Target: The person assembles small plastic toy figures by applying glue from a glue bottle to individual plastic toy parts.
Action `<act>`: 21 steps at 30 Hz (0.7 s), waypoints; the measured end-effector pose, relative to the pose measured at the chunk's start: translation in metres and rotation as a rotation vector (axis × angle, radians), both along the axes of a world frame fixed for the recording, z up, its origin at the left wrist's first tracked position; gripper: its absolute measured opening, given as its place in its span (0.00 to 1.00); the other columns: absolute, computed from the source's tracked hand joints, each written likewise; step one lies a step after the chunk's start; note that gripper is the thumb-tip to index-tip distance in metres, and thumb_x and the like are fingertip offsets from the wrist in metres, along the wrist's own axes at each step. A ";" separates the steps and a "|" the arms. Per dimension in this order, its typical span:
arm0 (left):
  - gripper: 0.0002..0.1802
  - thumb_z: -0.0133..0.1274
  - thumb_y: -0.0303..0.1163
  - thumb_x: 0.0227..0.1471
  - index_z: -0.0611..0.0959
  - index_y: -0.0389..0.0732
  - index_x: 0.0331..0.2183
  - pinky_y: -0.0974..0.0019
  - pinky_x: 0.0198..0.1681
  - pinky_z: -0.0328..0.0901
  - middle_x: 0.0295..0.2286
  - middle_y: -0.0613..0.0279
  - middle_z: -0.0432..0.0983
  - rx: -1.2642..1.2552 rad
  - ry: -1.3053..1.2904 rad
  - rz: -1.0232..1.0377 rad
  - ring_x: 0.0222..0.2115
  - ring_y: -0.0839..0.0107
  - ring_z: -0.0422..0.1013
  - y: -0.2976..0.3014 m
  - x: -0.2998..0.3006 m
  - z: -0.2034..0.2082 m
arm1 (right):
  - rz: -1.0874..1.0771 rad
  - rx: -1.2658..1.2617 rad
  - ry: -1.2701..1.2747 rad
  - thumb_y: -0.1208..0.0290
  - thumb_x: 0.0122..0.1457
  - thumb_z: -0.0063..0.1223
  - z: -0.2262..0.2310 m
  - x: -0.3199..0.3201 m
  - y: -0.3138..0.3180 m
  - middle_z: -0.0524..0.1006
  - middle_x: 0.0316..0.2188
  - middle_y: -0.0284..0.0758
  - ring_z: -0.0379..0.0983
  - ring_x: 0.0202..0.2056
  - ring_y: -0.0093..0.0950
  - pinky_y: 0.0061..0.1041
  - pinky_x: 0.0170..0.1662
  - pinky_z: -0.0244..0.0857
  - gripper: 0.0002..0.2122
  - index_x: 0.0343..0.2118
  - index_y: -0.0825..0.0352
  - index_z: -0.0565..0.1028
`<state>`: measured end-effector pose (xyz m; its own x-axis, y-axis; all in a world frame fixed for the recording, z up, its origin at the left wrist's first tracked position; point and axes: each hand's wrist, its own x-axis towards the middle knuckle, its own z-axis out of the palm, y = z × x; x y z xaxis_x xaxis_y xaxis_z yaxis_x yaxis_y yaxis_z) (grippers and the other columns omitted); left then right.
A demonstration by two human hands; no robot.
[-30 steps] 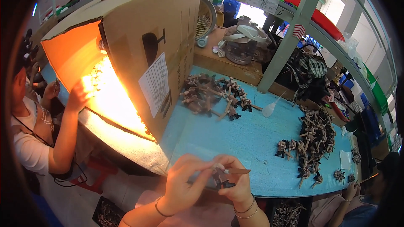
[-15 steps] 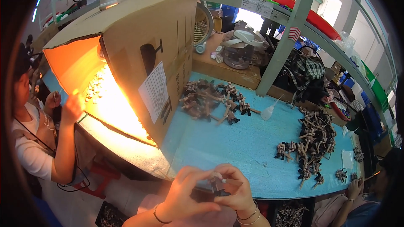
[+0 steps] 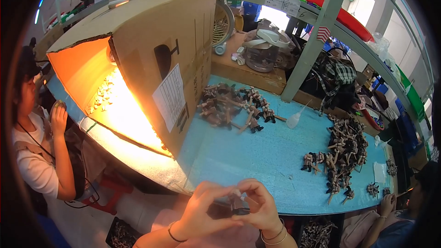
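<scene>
At the near edge of the blue-topped table (image 3: 248, 170), my left hand (image 3: 202, 213) and my right hand (image 3: 261, 204) come together around a small toy figure (image 3: 238, 202) with a dark lower part. Fingers of both hands are closed on it, and they hide part of it. Beyond my hands lies a loose pile of similar brown-and-black figures (image 3: 252, 110) beside the cardboard box. A larger heap of figures (image 3: 344, 147) spreads along the right side. Between the two groups lies a white squeeze bottle (image 3: 292, 120) with a thin nozzle.
The cardboard box (image 3: 161, 32), brightly lit inside, stands left on the table. A co-worker (image 3: 39, 156) sits left; another's hand (image 3: 388, 204) is at far right. A grey post (image 3: 317, 36) rises behind. Crates of parts (image 3: 121, 236) sit below the table.
The left co-worker's raised hand has drawn back from the box opening toward their upper body. My hands stay in nearly the same place, with the figure shifted slightly between my fingers.
</scene>
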<state>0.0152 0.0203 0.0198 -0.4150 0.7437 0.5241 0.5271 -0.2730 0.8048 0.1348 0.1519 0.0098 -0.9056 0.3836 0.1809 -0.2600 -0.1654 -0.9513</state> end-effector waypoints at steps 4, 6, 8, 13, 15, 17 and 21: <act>0.40 0.70 0.37 0.28 0.73 0.38 0.46 0.64 0.40 0.63 0.37 0.60 0.71 0.019 -0.003 -0.009 0.37 0.64 0.67 0.000 0.003 -0.002 | 0.005 0.051 0.017 0.76 0.35 0.69 0.002 0.000 0.004 0.64 0.41 0.36 0.60 0.46 0.28 0.28 0.53 0.52 0.28 0.41 0.69 0.66; 0.40 0.70 0.37 0.28 0.73 0.38 0.46 0.64 0.40 0.64 0.37 0.60 0.71 0.033 -0.018 -0.019 0.37 0.64 0.67 -0.001 0.005 -0.005 | 0.022 0.088 0.016 0.76 0.34 0.70 0.005 0.001 0.007 0.64 0.41 0.35 0.61 0.45 0.27 0.27 0.52 0.52 0.28 0.40 0.68 0.66; 0.41 0.72 0.38 0.25 0.74 0.35 0.44 0.67 0.39 0.66 0.36 0.56 0.69 0.019 0.010 -0.027 0.36 0.67 0.68 -0.001 0.006 -0.010 | 0.042 0.126 0.016 0.75 0.34 0.70 0.007 0.001 0.009 0.64 0.40 0.35 0.61 0.45 0.27 0.27 0.52 0.52 0.28 0.39 0.68 0.66; 0.40 0.71 0.36 0.28 0.72 0.37 0.46 0.65 0.42 0.64 0.38 0.57 0.68 0.002 -0.055 -0.063 0.39 0.65 0.67 -0.002 0.008 0.000 | 0.022 0.201 -0.004 0.73 0.34 0.71 0.008 0.003 0.009 0.65 0.39 0.35 0.62 0.44 0.26 0.26 0.51 0.54 0.27 0.39 0.68 0.66; 0.40 0.70 0.34 0.29 0.71 0.38 0.48 0.64 0.43 0.63 0.39 0.59 0.69 -0.001 -0.084 -0.084 0.40 0.64 0.66 -0.004 0.007 0.001 | -0.003 0.265 -0.010 0.72 0.34 0.71 0.009 0.005 0.008 0.65 0.39 0.36 0.62 0.44 0.26 0.26 0.51 0.55 0.28 0.39 0.68 0.67; 0.40 0.70 0.34 0.29 0.71 0.38 0.48 0.63 0.44 0.63 0.39 0.59 0.69 -0.008 -0.031 -0.068 0.40 0.64 0.66 -0.006 0.007 0.000 | -0.028 0.327 -0.016 0.71 0.34 0.71 0.011 0.007 0.007 0.66 0.39 0.36 0.63 0.44 0.27 0.26 0.50 0.56 0.28 0.39 0.68 0.67; 0.40 0.71 0.37 0.27 0.73 0.36 0.46 0.66 0.42 0.65 0.37 0.55 0.68 0.001 0.004 -0.067 0.38 0.66 0.69 -0.006 0.005 -0.002 | -0.060 0.432 -0.001 0.69 0.34 0.71 0.017 0.010 0.008 0.67 0.39 0.37 0.65 0.42 0.28 0.25 0.47 0.60 0.28 0.40 0.68 0.68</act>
<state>0.0205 0.0147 0.0182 -0.3621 0.7694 0.5263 0.5112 -0.3082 0.8023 0.1444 0.1601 0.0265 -0.8843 0.3247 0.3356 -0.2565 0.2629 -0.9301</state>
